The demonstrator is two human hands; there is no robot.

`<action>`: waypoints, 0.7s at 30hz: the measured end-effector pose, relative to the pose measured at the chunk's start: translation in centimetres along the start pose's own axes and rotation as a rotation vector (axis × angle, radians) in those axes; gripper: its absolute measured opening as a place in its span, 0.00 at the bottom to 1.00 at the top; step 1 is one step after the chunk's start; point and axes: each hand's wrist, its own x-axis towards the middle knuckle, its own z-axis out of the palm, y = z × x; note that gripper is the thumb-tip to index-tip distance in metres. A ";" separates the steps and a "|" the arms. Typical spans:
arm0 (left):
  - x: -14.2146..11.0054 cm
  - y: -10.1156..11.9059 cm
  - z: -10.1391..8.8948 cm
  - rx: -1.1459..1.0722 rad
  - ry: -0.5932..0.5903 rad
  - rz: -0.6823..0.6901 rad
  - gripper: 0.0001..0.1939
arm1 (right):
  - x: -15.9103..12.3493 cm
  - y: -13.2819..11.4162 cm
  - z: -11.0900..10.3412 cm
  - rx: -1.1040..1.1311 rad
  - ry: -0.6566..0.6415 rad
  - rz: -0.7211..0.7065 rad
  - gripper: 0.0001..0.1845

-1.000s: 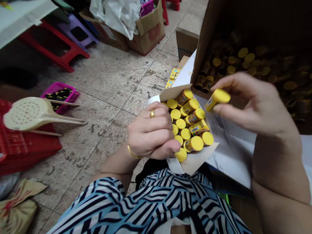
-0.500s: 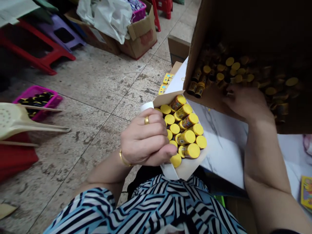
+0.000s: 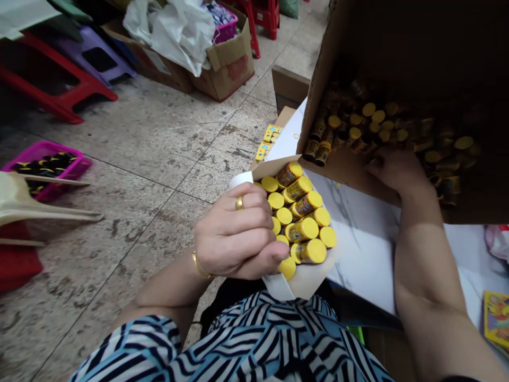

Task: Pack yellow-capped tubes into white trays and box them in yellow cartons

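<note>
My left hand, with a gold ring and bangle, grips the near side of a small open cardboard carton. Yellow-capped bottles with printed labels lie packed in rows inside it, partly hidden by my fingers. My right hand reaches into a large brown cardboard box and rests beside a loose heap of similar yellow-capped bottles. My fingers are bent down among them. The box's shadow and my hand hide whether anything is between those fingers.
A white marbled board lies beneath the boxes. On the tiled floor to the left are a magenta basket and red stools. Behind stands a cardboard box with white plastic bags. Striped clothing covers my lap.
My right hand has moved from above the small carton, where it held a yellow-capped bottle, into the large box. No bottle shows in it now. The view has shifted slightly.
</note>
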 end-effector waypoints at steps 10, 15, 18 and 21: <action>1.8 -1.4 1.9 -0.030 0.065 -0.005 0.21 | -4.5 -15.8 -4.6 0.537 -0.152 -0.281 0.29; 2.7 -1.8 2.4 -0.036 0.049 0.008 0.18 | -4.6 -17.4 -3.0 0.422 -0.235 -0.377 0.10; 2.5 -2.3 2.6 -0.044 0.080 -0.025 0.18 | -3.6 -15.6 -2.8 0.485 -0.187 -0.357 0.13; 2.1 -2.8 2.8 -0.046 0.116 -0.037 0.18 | -2.1 -11.7 -1.6 0.368 0.088 -0.152 0.13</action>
